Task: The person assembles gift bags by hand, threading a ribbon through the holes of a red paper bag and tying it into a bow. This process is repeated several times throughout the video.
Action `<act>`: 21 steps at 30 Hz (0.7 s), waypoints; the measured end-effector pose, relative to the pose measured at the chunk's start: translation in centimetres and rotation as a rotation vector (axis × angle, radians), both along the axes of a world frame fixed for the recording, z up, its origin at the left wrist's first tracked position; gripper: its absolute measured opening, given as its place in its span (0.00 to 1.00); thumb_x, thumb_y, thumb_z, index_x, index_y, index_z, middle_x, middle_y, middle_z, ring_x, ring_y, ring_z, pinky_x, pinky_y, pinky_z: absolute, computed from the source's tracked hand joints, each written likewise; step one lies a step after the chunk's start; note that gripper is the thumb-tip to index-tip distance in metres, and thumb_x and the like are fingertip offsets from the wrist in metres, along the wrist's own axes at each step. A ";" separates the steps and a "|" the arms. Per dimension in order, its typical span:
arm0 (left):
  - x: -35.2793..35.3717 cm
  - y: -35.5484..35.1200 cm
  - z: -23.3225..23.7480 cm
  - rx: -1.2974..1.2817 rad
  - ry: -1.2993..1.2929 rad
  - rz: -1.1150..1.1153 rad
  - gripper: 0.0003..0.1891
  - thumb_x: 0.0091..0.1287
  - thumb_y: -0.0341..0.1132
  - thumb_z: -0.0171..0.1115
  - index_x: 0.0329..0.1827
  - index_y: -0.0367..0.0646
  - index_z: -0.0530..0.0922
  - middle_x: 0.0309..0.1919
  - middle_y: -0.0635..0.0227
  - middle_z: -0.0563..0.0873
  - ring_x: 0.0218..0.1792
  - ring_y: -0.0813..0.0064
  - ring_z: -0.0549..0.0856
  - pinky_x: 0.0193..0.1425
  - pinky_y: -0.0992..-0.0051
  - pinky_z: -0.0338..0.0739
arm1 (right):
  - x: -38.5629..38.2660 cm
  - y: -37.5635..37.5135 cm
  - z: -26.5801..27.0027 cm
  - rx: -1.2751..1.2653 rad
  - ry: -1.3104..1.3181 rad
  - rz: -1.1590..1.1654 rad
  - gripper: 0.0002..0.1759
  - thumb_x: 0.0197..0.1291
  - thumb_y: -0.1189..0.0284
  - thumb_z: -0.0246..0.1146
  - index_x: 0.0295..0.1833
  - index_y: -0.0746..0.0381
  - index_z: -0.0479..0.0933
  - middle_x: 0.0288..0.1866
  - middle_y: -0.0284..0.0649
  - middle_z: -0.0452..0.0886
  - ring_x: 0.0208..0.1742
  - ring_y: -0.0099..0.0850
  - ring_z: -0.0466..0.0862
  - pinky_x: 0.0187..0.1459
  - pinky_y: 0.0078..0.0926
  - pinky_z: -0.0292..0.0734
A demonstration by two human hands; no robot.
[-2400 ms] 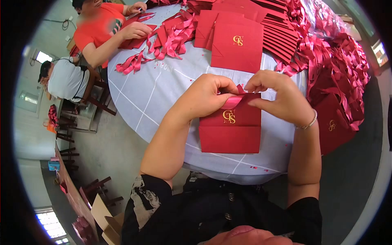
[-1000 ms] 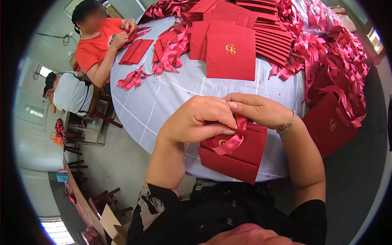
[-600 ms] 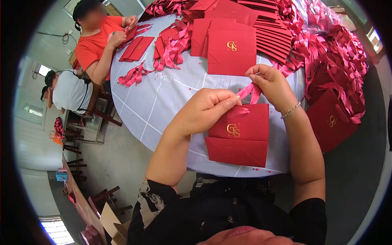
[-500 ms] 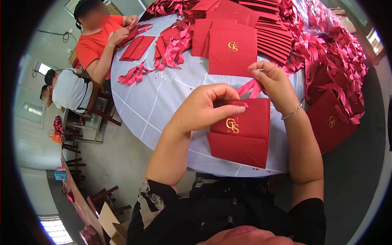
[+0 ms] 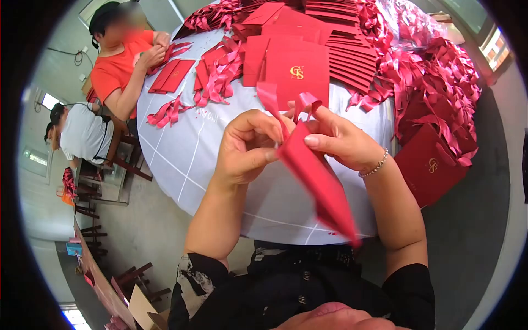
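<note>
A folded red paper gift bag (image 5: 322, 184) hangs tilted between my hands, turned nearly edge-on and slightly blurred. My right hand (image 5: 349, 140) grips its top edge, thumb on the near face and fingers behind. At the bag's upper left corner, my left hand (image 5: 247, 146) is closed in a pinch on the pink ribbon (image 5: 268, 99), which loops up above the fingertips. Exactly where the ribbon meets the bag is covered by my fingers. Just beyond my hands lies another flat red bag (image 5: 297, 71) with a gold monogram.
Stacked red bags (image 5: 352, 60) and a large heap of ribboned bags (image 5: 440, 99) cover the table's far and right sides. Loose ribbon (image 5: 168, 111) lies on the white cloth (image 5: 181, 148). A co-worker in orange (image 5: 118, 71) handles ribbon at the left; another person (image 5: 88, 132) sits behind.
The bag has swung from facing me, monogram showing, to nearly edge-on. My right hand has come down from the ribbon onto the bag's top edge; my left hand has moved to its corner and ribbon.
</note>
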State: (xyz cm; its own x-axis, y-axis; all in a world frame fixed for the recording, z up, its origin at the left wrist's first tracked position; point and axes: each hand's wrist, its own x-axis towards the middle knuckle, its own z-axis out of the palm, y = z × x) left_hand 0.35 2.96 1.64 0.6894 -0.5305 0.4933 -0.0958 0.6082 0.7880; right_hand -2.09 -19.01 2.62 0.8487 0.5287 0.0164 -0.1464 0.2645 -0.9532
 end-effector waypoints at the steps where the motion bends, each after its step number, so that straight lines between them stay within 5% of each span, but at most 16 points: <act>1: 0.6 -0.3 0.0 -0.023 -0.130 0.070 0.09 0.62 0.26 0.67 0.43 0.40 0.76 0.39 0.59 0.87 0.43 0.64 0.82 0.71 0.56 0.69 | 0.3 0.0 -0.2 0.030 0.005 -0.070 0.28 0.68 0.68 0.69 0.69 0.65 0.68 0.54 0.39 0.83 0.55 0.23 0.80 0.58 0.24 0.75; 3: 0.0 -0.3 0.7 0.033 0.248 0.330 0.10 0.63 0.24 0.66 0.47 0.38 0.78 0.43 0.59 0.86 0.42 0.70 0.83 0.64 0.68 0.74 | 0.8 -0.6 -0.4 -0.032 0.044 -0.225 0.25 0.64 0.66 0.72 0.61 0.66 0.75 0.50 0.38 0.85 0.47 0.24 0.84 0.50 0.26 0.80; 5: 1.8 0.8 -0.6 -0.011 0.313 0.521 0.10 0.66 0.20 0.62 0.49 0.35 0.80 0.47 0.61 0.86 0.43 0.73 0.84 0.59 0.76 0.76 | 1.8 -2.4 -1.6 -0.670 -0.158 -0.335 0.15 0.66 0.72 0.69 0.55 0.68 0.79 0.45 0.38 0.85 0.46 0.23 0.84 0.47 0.25 0.81; 6: 2.5 1.0 -0.7 -0.024 0.299 0.611 0.09 0.66 0.20 0.61 0.48 0.34 0.80 0.47 0.61 0.86 0.44 0.73 0.84 0.57 0.76 0.77 | 1.5 -2.7 0.1 -1.070 -0.225 -0.317 0.12 0.64 0.70 0.70 0.46 0.68 0.82 0.43 0.45 0.86 0.43 0.29 0.87 0.44 0.29 0.81; 8: 2.8 1.0 -1.1 -0.052 0.276 0.715 0.08 0.67 0.19 0.60 0.48 0.33 0.81 0.44 0.63 0.86 0.44 0.75 0.84 0.54 0.77 0.77 | 2.0 -3.9 -2.4 -1.260 -0.566 -0.765 0.11 0.62 0.70 0.70 0.43 0.67 0.84 0.45 0.51 0.85 0.41 0.41 0.87 0.44 0.33 0.81; 9: 2.5 0.9 -1.1 0.058 0.187 0.756 0.08 0.67 0.20 0.61 0.47 0.34 0.81 0.43 0.64 0.86 0.45 0.76 0.84 0.54 0.76 0.77 | 2.8 -5.2 -3.3 -1.182 -0.685 -0.846 0.09 0.62 0.74 0.67 0.46 0.67 0.84 0.47 0.52 0.86 0.45 0.48 0.86 0.46 0.38 0.81; 12: 1.4 -0.1 -0.9 0.491 -0.042 0.706 0.09 0.66 0.23 0.66 0.48 0.35 0.82 0.42 0.67 0.87 0.45 0.80 0.83 0.56 0.76 0.76 | 3.7 -7.0 -4.4 -1.286 -0.781 -0.752 0.15 0.58 0.85 0.60 0.50 0.66 0.83 0.50 0.49 0.85 0.56 0.46 0.84 0.57 0.41 0.78; 15: 1.0 -0.9 -1.2 1.030 -0.668 0.782 0.23 0.57 0.35 0.76 0.54 0.36 0.82 0.48 0.60 0.86 0.56 0.62 0.82 0.63 0.66 0.74 | 3.4 -6.1 -6.1 -1.631 -0.936 -0.744 0.16 0.59 0.78 0.59 0.52 0.61 0.84 0.45 0.45 0.85 0.58 0.45 0.81 0.59 0.38 0.78; 16: 1.1 -0.9 -2.0 1.103 -0.699 0.726 0.28 0.54 0.40 0.78 0.56 0.36 0.82 0.54 0.56 0.83 0.60 0.56 0.78 0.66 0.63 0.72 | 3.7 -6.1 -5.8 -1.622 -0.879 -0.709 0.15 0.58 0.77 0.59 0.49 0.61 0.84 0.45 0.43 0.84 0.56 0.44 0.81 0.56 0.38 0.80; 21: 1.4 -0.9 -2.1 1.254 -0.608 0.491 0.30 0.51 0.41 0.80 0.56 0.37 0.82 0.56 0.57 0.80 0.61 0.56 0.77 0.68 0.64 0.71 | 4.6 -7.3 -6.2 -1.530 -0.871 -0.760 0.06 0.56 0.78 0.60 0.37 0.62 0.82 0.43 0.41 0.83 0.51 0.43 0.81 0.51 0.38 0.81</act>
